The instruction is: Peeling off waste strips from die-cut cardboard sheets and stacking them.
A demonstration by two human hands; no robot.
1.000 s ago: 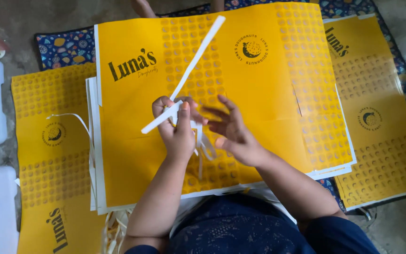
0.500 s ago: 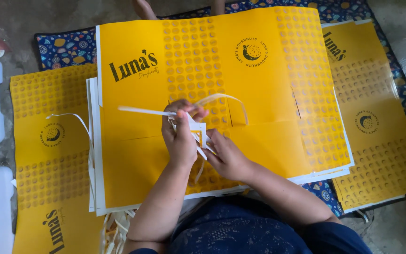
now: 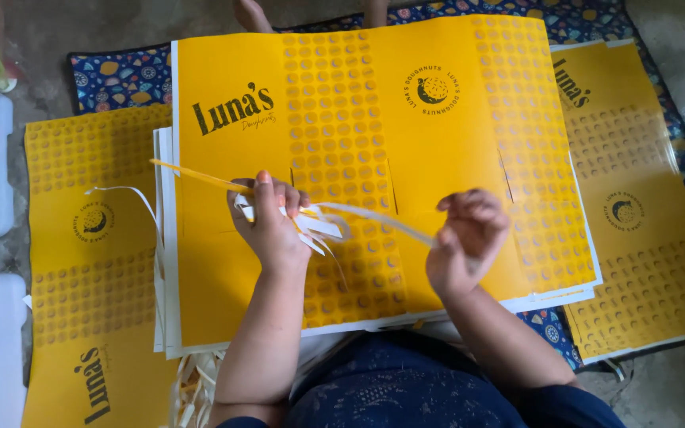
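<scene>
Since 0.5 s earlier, right hand has drawn a white strip rightward, pinching it, while left hand grips bundled strips at frame centre on the yellow sheet; peeling step, next needing a steady pull.

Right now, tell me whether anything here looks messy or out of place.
Loose white strips lie heaped off the stack's near left corner, and another strip curls over the left sheet. The stack itself sits roughly squared.

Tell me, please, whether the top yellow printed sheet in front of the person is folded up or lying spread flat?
Spread flat. The top yellow sheet lies open on the stack, its whole printed face showing, with no panel turned up.
</scene>
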